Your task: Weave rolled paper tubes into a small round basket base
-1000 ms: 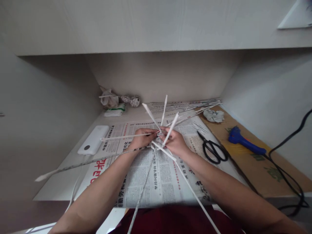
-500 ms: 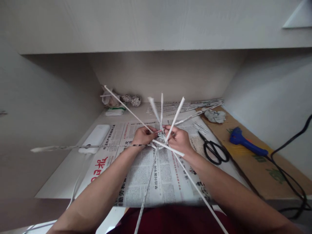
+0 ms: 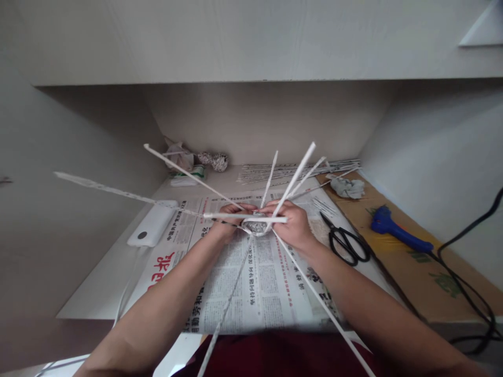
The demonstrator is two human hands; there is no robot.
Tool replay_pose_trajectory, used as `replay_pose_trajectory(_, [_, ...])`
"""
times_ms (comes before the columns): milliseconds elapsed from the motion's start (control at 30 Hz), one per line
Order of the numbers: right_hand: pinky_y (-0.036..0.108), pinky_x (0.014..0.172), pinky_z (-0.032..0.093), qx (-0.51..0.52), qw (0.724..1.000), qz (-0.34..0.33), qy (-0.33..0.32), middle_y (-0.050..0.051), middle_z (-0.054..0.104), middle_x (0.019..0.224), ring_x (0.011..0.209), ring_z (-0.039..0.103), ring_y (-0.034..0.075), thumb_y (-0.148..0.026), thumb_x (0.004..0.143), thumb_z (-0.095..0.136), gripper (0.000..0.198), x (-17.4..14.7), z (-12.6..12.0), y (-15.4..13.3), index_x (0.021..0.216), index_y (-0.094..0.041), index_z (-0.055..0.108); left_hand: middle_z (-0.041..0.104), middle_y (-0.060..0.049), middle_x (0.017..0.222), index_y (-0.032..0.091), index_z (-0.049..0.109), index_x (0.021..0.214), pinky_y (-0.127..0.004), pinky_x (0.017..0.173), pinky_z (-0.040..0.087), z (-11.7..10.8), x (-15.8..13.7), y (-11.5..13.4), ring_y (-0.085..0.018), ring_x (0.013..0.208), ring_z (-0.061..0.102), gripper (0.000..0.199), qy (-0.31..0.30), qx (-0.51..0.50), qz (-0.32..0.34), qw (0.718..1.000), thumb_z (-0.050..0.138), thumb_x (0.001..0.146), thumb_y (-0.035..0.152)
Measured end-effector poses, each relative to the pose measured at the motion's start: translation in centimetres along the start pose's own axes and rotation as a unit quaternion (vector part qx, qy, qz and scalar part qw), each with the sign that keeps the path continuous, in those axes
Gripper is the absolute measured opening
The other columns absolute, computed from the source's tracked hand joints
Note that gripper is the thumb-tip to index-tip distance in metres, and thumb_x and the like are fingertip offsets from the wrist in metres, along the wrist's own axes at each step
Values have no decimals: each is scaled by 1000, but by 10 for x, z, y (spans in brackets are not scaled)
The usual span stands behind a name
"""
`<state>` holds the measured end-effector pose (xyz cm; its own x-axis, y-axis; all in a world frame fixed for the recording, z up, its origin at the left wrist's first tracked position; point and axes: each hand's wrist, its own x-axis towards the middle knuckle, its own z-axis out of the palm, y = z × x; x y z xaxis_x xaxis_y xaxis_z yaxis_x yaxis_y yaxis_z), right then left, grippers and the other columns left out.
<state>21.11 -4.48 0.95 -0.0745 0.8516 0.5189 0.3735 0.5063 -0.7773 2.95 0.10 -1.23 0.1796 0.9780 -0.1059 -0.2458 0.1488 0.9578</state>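
Observation:
Between my hands sits a small round woven piece (image 3: pixel 257 226) of rolled newspaper, with several long paper tubes fanning out from it. My left hand (image 3: pixel 232 220) is closed on its left side, fingers bent at the far rim. On the opposite side my right hand (image 3: pixel 291 222) pinches the rim near the bases of the upright tubes. One pale paper tube (image 3: pixel 247 216) lies crosswise over the front of the piece. Two long tubes run down toward my body, and others point left and up. The fingertips are partly hidden behind the tubes.
Newspaper (image 3: pixel 239 293) covers the table. Black-handled scissors (image 3: pixel 348 243) lie to the right, beside a blue glue gun (image 3: pixel 401 230) on cardboard (image 3: pixel 412 272). A white device (image 3: pixel 153 225) is at left. Behind are a bundle of paper tubes (image 3: pixel 271 173) and crumpled paper (image 3: pixel 348 187).
The woven piece has turned and tilted between my hands. The left-pointing tube has swung upward, the upright tubes have leaned right, and one tube now lies level across the front.

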Motion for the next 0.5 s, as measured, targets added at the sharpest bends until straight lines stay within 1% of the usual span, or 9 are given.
replay_pose_trajectory(100, [31,76,55,58,995,54,52,5,74,91,85,69,21,-16,76,61,19,1,5,6,85,-23,78,74,-9,69,12,79,78,-30,56,50,2,-3,4,-19,58,65,34,-5,-18,-16,1000,86,48,26])
replay_pose_trajectory(167, [30,73,55,108,987,98,70,5,74,86,79,69,20,-19,76,62,16,2,9,11,83,-21,76,74,-10,69,10,78,79,-29,56,49,4,-4,7,-19,57,65,36,-13,-27,-12,999,87,48,27])
replay_pose_trajectory(267, [29,70,54,153,973,154,80,5,75,84,74,69,19,-21,72,62,14,3,14,14,79,-20,74,74,-10,71,10,79,81,-29,57,50,4,-5,7,-19,60,66,39,-18,-30,-5,999,89,49,28])
replay_pose_trajectory(367, [28,67,53,165,963,198,80,4,74,82,71,68,18,-22,68,63,13,3,16,13,77,-19,73,74,-10,70,10,79,82,-29,58,52,2,-3,5,-18,58,66,41,-12,-35,-30,999,91,48,30])
replay_pose_trajectory(433, [28,63,52,176,955,227,74,3,73,76,67,66,18,-23,65,64,13,3,17,13,75,-19,71,74,-10,70,10,79,81,-29,58,52,2,-3,3,-18,57,65,42,-3,-38,-45,998,92,47,31])
replay_pose_trajectory(500, [28,60,51,191,946,250,76,2,71,70,63,65,18,-25,63,66,12,2,20,15,73,-19,69,75,-11,72,9,78,81,-29,59,53,3,-3,2,-18,59,66,43,4,-37,-44,998,93,46,30])
